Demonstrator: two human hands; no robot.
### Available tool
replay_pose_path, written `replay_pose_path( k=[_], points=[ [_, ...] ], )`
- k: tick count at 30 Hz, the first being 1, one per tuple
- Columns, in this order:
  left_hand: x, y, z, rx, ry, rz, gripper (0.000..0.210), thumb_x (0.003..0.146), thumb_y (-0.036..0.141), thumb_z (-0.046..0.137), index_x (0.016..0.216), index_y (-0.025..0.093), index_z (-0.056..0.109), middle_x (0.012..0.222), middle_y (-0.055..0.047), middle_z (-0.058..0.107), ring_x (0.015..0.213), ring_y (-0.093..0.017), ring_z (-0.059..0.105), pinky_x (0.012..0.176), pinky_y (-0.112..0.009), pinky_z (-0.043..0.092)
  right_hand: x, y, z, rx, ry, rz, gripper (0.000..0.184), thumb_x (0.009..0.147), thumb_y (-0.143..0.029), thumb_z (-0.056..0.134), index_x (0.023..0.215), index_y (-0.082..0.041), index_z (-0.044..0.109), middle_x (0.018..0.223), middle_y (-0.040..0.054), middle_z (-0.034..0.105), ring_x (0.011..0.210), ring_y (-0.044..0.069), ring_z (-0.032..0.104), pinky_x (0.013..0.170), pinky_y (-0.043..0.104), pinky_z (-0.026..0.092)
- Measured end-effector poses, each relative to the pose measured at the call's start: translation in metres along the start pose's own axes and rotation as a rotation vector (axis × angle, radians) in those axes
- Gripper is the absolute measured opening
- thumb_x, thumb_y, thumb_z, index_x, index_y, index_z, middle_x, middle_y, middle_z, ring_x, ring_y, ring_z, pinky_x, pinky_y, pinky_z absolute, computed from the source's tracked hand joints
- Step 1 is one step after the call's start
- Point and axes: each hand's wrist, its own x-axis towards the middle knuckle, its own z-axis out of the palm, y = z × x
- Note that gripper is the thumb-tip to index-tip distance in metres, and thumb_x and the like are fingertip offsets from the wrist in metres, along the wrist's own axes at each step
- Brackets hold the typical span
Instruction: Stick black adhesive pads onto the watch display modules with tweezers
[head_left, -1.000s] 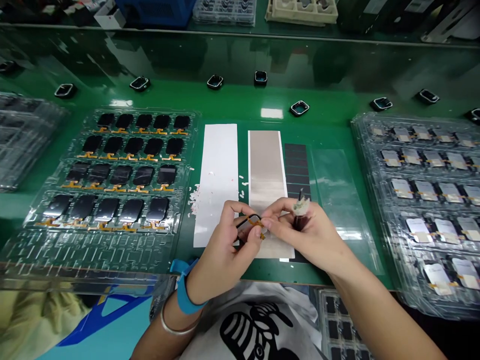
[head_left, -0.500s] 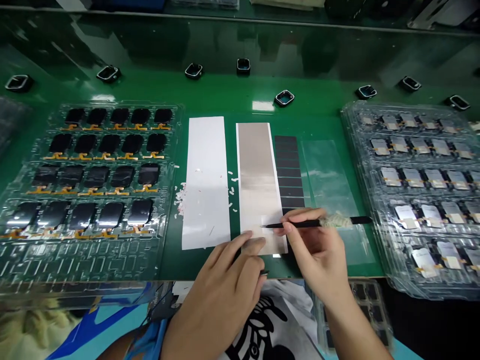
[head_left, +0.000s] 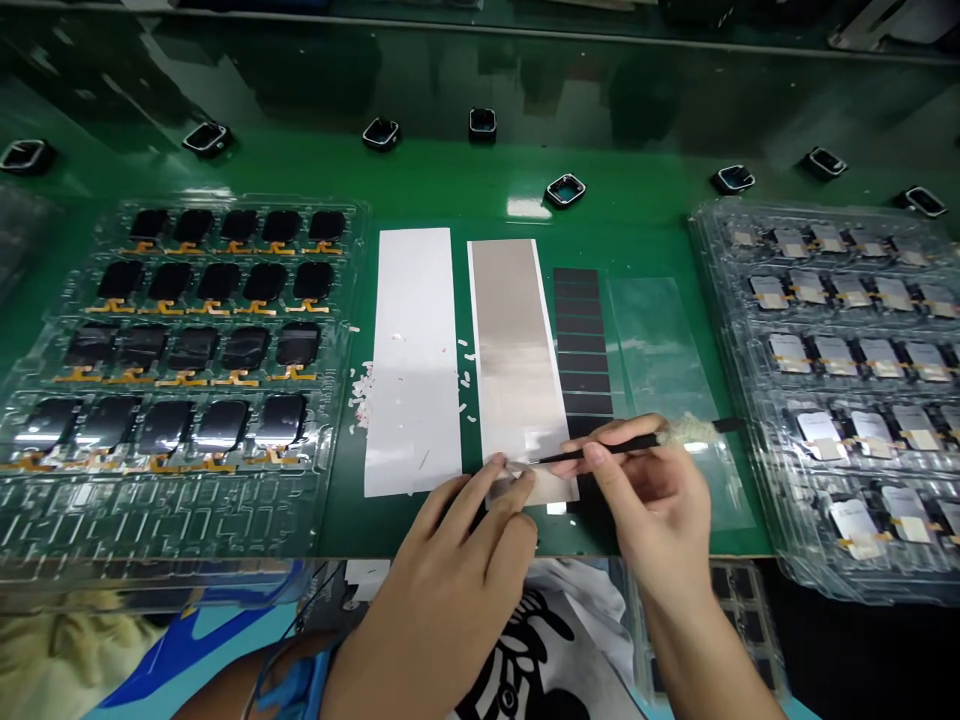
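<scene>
My right hand [head_left: 660, 490] is closed on black tweezers [head_left: 637, 443] with a pale wrapping round the rear of the shaft. The tip points left and meets the lower part of a shiny beige strip with white edges [head_left: 517, 340]. My left hand [head_left: 465, 560] rests its stretched index and middle fingertips, slightly apart, on that strip's lower end, close to the tweezer tip. A thin, light sliver seems to lie between the fingertips and the tip, too small to name. The left thumb is hidden, and the other fingers are curled.
A white sheet [head_left: 415, 360] with scraps [head_left: 364, 395] lies left. Black strips [head_left: 581, 345] and clear film [head_left: 667, 370] lie right. Plastic trays of dark screens [head_left: 172, 425] and silvery modules [head_left: 870, 355] flank them. Several watch cases [head_left: 565, 190] sit along the back.
My right hand and the tweezers have shifted slightly right and down, still at the strip's lower end. The left fingertips remain on the strip; a dark tip under that hand no longer shows.
</scene>
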Motion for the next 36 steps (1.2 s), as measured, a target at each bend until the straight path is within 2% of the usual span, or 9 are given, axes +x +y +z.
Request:
replay_pose_path(
  k=[4,6,8,12,18,24,31,34,36],
  points=[
    [0.008,-0.003,-0.003,-0.275,0.068,-0.198,0.011,0.100,0.015,0.044,0.106,0.017,0.052,0.119,-0.013,0.067,0.113,-0.027,0.064,0.087,-0.043,0.056,0.001,-0.001,0.000,0.206,0.189,-0.042,0.011,0.087,-0.024,0.071,0.088,-0.023,0.060,0.080,-0.0013,0.068,0.070,0.012,0.072,0.068,0.024,0.063],
    [0.010,-0.005,-0.005,-0.389,0.110,-0.285,0.017,0.102,0.018,0.041,0.116,0.020,0.050,0.113,-0.010,0.068,0.106,-0.022,0.066,0.084,-0.037,0.057,-0.002,-0.001,0.002,0.172,0.245,-0.067,0.010,0.088,-0.024,0.070,0.090,-0.023,0.060,0.084,-0.0003,0.069,0.074,0.013,0.073,0.072,0.026,0.063],
    [0.008,-0.005,-0.007,-0.400,0.103,-0.323,0.025,0.103,0.018,0.039,0.126,0.022,0.048,0.113,-0.008,0.067,0.108,-0.020,0.065,0.085,-0.035,0.058,-0.005,-0.001,0.004,0.061,0.221,-0.075,0.010,0.089,-0.024,0.069,0.093,-0.024,0.060,0.089,0.0016,0.070,0.076,0.014,0.073,0.074,0.027,0.063],
    [0.003,-0.002,-0.010,-0.205,0.007,-0.255,0.027,0.101,0.016,0.042,0.127,0.020,0.049,0.127,-0.010,0.064,0.124,-0.025,0.057,0.091,-0.041,0.057,-0.006,-0.001,0.003,-0.139,0.103,-0.073,0.008,0.089,-0.024,0.067,0.094,-0.023,0.062,0.095,0.0033,0.068,0.085,0.015,0.073,0.074,0.025,0.063],
    [0.002,-0.003,-0.006,-0.015,0.015,-0.111,0.014,0.099,0.011,0.043,0.104,0.016,0.056,0.130,-0.013,0.066,0.125,-0.030,0.057,0.090,-0.047,0.060,0.006,0.001,0.007,-0.250,-0.009,-0.100,0.007,0.088,-0.023,0.069,0.092,-0.022,0.064,0.093,0.0009,0.066,0.078,0.011,0.073,0.069,0.020,0.061],
    [0.002,-0.009,-0.006,0.037,0.011,-0.049,0.015,0.096,0.008,0.045,0.101,0.014,0.058,0.129,-0.014,0.066,0.124,-0.031,0.059,0.093,-0.046,0.060,0.010,-0.003,0.018,-0.077,-0.049,0.016,0.015,0.089,-0.028,0.068,0.092,-0.022,0.055,0.074,-0.0019,0.068,0.065,0.013,0.073,0.062,0.023,0.063],
    [0.004,-0.007,-0.007,0.067,0.054,-0.007,0.015,0.093,0.006,0.047,0.099,0.012,0.059,0.109,-0.015,0.072,0.110,-0.033,0.066,0.085,-0.045,0.061,0.009,-0.004,0.023,0.150,-0.044,0.167,0.023,0.086,-0.029,0.071,0.088,-0.021,0.050,0.070,-0.0021,0.070,0.055,0.014,0.072,0.054,0.024,0.063],
    [0.006,-0.009,-0.008,0.008,0.059,-0.028,0.015,0.094,0.007,0.047,0.103,0.011,0.057,0.109,-0.015,0.071,0.107,-0.032,0.066,0.086,-0.045,0.059,0.008,-0.005,0.022,0.242,-0.018,0.140,0.017,0.088,-0.024,0.069,0.089,-0.021,0.052,0.073,-0.0024,0.070,0.056,0.012,0.071,0.056,0.023,0.063],
    [0.009,-0.011,-0.009,-0.151,0.066,-0.110,0.017,0.097,0.010,0.046,0.110,0.014,0.055,0.111,-0.013,0.070,0.104,-0.029,0.067,0.084,-0.042,0.057,0.005,-0.009,0.021,0.289,0.091,0.049,0.014,0.088,-0.020,0.069,0.090,-0.021,0.055,0.078,-0.0029,0.069,0.060,0.010,0.071,0.060,0.022,0.063]
  ],
)
